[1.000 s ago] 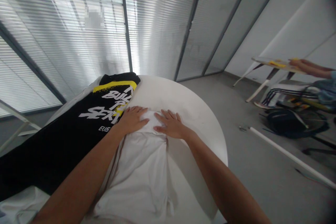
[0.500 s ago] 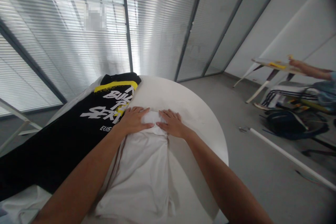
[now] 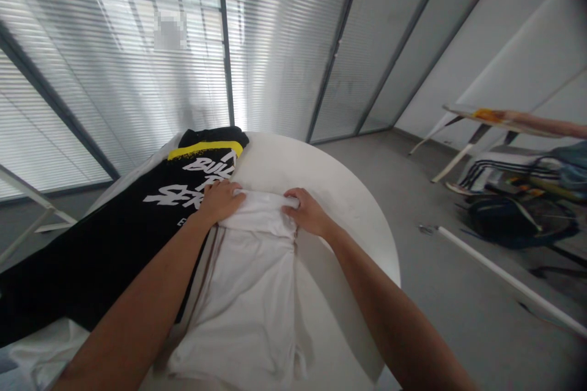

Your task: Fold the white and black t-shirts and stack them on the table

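White folded clothing [image 3: 252, 293] lies lengthwise on a round white table [image 3: 339, 183]; its exact kind I cannot make out. The far end forms a narrow folded band. My left hand [image 3: 222, 200] grips the band's left corner, with thumb and fingers closed on the cloth. At the right corner, my right hand [image 3: 305, 212] pinches the same edge between thumb and fingers. Beside the white cloth on the left, a black garment [image 3: 110, 250] with white lettering and a yellow stripe is spread out, partly under my left hand and forearm.
More white cloth [image 3: 50, 348] lies at the lower left. A white pole [image 3: 504, 281] rests on the grey floor to the right. Beyond it are a dark bag [image 3: 504, 220] and another person's arm [image 3: 541, 122] over a second table [image 3: 463, 111]. Blind-covered glass panels stand behind.
My hands have gone from lying flat on the white cloth to gripping its far corners, and they are farther apart. The other person's arm has shifted over the second table.
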Demonstrator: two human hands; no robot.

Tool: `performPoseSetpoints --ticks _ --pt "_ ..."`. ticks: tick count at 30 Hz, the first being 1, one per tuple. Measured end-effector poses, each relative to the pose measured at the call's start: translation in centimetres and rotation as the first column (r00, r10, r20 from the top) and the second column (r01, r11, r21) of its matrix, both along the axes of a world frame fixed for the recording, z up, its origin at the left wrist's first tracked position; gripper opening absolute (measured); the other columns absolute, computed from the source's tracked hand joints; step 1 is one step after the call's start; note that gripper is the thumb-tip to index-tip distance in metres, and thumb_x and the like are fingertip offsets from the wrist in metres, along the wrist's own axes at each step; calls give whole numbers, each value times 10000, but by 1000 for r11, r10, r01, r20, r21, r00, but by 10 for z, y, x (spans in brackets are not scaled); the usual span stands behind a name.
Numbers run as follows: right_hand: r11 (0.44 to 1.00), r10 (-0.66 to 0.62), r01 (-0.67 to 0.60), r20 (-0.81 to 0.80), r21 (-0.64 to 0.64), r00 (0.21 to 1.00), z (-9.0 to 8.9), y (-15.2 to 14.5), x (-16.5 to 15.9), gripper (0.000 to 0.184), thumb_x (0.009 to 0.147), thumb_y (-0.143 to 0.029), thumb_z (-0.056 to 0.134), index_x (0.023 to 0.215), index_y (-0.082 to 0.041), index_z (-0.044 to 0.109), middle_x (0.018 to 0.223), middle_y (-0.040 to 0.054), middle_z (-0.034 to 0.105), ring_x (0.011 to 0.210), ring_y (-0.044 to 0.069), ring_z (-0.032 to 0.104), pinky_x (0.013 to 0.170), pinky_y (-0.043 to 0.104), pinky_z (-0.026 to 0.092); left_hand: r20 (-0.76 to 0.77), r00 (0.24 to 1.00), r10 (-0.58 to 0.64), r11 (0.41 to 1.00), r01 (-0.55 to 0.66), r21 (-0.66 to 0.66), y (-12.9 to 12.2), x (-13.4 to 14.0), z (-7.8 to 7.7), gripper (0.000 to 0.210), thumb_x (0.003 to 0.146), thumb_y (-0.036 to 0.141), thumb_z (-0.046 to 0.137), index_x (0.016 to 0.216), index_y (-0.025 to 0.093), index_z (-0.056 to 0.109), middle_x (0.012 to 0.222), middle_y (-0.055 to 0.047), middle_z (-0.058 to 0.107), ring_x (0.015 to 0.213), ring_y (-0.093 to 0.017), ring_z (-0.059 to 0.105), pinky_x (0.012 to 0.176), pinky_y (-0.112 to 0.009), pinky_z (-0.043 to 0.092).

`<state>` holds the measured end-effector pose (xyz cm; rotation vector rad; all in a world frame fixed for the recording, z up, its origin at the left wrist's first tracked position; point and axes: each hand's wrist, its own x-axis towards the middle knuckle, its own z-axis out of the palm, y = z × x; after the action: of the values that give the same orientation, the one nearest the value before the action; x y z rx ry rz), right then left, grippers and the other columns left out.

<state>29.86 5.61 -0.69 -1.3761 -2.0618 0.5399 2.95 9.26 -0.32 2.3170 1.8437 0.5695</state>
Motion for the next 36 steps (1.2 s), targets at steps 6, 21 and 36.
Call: performPoseSetpoints --ticks 6,21,36 --pt "990 -94 110 -169 86 981 -2 4 -1 310 789 -264 598 1092 -203 578 1085 59 610 1030 195 563 929 353 430 445 893 -64 996 86 -30 2 -2 5 345 710 202 528 1023 233 669 1109 -31 667 1058 -220 594 978 -358 421" --pt "917 -346 337 -6 -213 938 -11 9 12 747 721 -422 679 1379 -188 412 1070 119 640 904 243 634 802 374 483 446 887 118 987 -55 -152 7 5 0 462 755 386 604 1174 193 625 1073 -109 683 984 -267 639 893 -393 468" --pt "812 -480 295 -288 -503 829 18 0 6 114 694 -251 656 763 -178 602 549 -35 519 470 80 438 397 176 352 734 678 37 969 154 -191 3 1 3 606 639 297 726 1227 214 603 944 -39 695 798 -188 654 718 -321 524"
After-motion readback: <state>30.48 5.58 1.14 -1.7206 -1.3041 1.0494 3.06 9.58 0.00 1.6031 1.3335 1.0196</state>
